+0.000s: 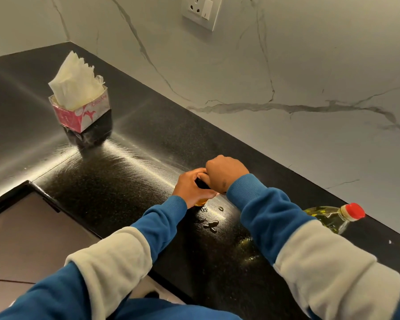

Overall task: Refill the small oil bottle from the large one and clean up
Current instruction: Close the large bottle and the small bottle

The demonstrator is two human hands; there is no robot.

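Small oil bottle (200, 202) mostly hidden inside both hands (208, 181)

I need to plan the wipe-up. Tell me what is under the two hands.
The left hand and right hand cover a small bottle; only its amber base shows. Its top is hidden. Oil drops lie on the counter just in front.

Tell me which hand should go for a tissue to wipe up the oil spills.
Left hand, probably: the pink tissue box stands on its side of the black counter; the right hand is on the small bottle's top.
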